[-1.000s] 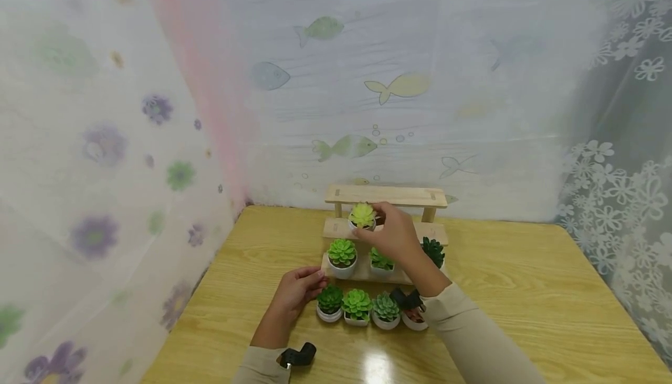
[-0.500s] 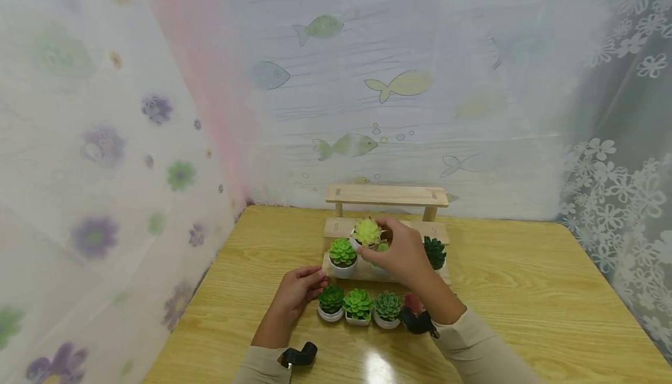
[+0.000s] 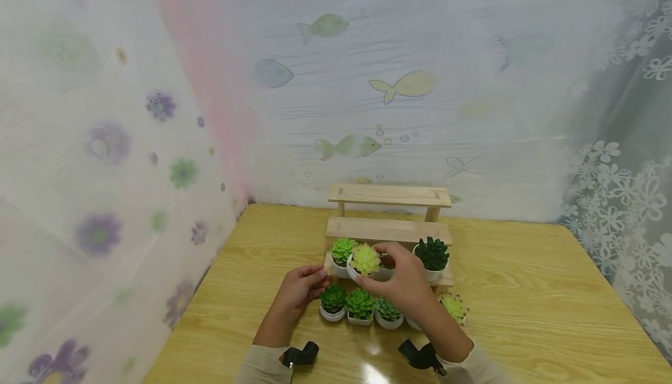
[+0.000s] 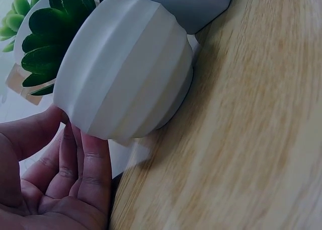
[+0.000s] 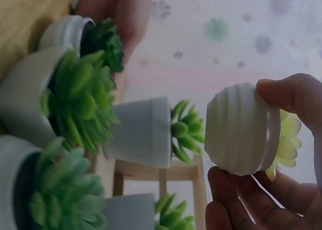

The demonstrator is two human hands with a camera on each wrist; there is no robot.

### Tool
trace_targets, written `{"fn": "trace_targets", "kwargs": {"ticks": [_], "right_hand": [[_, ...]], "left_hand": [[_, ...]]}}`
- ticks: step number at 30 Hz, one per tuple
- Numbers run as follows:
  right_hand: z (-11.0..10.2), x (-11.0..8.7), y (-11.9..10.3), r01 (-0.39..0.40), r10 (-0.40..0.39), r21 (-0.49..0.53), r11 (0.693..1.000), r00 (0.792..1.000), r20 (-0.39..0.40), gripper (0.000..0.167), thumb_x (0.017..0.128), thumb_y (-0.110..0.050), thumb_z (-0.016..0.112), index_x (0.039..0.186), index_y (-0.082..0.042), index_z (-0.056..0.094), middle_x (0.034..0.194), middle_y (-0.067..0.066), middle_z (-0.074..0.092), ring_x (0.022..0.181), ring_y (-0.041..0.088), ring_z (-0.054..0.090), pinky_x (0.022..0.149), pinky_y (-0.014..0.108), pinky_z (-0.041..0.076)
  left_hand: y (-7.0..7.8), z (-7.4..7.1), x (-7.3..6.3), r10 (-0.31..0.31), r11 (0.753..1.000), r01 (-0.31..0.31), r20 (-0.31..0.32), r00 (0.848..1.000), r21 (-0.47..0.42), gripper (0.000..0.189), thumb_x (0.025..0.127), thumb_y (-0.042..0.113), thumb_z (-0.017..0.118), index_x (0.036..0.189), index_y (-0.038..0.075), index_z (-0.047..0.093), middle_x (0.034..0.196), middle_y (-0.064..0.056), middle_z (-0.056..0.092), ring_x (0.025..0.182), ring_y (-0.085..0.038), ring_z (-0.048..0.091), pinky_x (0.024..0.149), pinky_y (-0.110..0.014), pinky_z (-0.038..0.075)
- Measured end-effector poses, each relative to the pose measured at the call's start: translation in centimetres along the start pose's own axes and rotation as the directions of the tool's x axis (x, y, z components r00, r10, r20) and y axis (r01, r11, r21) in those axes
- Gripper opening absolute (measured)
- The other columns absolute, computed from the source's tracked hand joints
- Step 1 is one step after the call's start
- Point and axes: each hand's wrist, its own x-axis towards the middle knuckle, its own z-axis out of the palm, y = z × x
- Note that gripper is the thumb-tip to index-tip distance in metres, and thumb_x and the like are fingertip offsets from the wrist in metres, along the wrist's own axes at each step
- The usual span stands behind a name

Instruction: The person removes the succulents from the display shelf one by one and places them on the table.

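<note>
My right hand [image 3: 401, 273] holds a yellow-green succulent in a ribbed white pot [image 5: 241, 129], thumb and fingers around the pot. In the head view, this plant overlaps a bright green succulent [image 3: 343, 248] on the lowest step of a wooden plant stand [image 3: 388, 229]. A dark green succulent [image 3: 431, 254] stands at that step's right end, and another plant between them is mostly hidden by my right hand. My left hand [image 3: 299, 293] pinches the lowest step's left end, close beside a dark green succulent in a ribbed pot [image 4: 126, 69].
In front of the stand, several potted succulents [image 3: 360, 303] form a row on the wood-grain table [image 3: 525, 290]. At its right end is a yellow-green one [image 3: 453, 308], partly behind my right wrist. The stand's top step [image 3: 388, 194] sits close to the patterned back curtain [image 3: 336, 98].
My right hand has brought the yellow-green succulent from over the middle step forward and down, to in front of the lowest step. The left hand stays at the stand's end.
</note>
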Motion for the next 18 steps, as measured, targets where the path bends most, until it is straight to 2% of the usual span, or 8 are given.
{"fn": "trace_targets", "kwargs": {"ticks": [7,11,18], "right_hand": [[1.2,-1.9,0.4,0.035,-0.037,0.025,0.999,0.998,0.053,0.060,0.075,-0.039,0.095,0.125,-0.018,0.069,0.112,-0.008,0.067,0.096,0.011,0.068,0.082,0.034,0.061],[1.8,-3.1,0.5,0.066,-0.067,0.017,0.998,0.996,0.064,0.059,0.073,-0.045,0.094,0.121,-0.022,0.070,0.111,-0.012,0.066,0.094,0.009,0.066,0.082,0.036,0.061],[3.1,-4.6,1.0,0.108,-0.102,-0.035,0.994,0.987,0.126,0.056,0.074,-0.050,0.092,0.118,-0.023,0.070,0.113,-0.015,0.064,0.095,0.004,0.063,0.080,0.029,0.058]], "left_hand": [[-0.2,0.1,0.2,0.012,1.000,-0.012,-0.009,1.000,-0.003,0.036,0.100,0.013,0.069,0.130,-0.007,0.064,0.097,-0.006,0.079,0.083,-0.011,0.074,0.071,-0.023,0.060],[-0.2,0.1,0.3,0.008,1.000,-0.008,-0.014,1.000,0.003,0.035,0.100,0.014,0.071,0.128,-0.006,0.066,0.096,-0.006,0.079,0.083,-0.011,0.074,0.071,-0.023,0.060],[-0.4,0.0,0.5,0.005,1.000,-0.005,-0.023,1.000,0.009,0.034,0.100,0.015,0.071,0.127,-0.005,0.067,0.099,-0.008,0.079,0.085,-0.012,0.074,0.073,-0.025,0.061]]}}
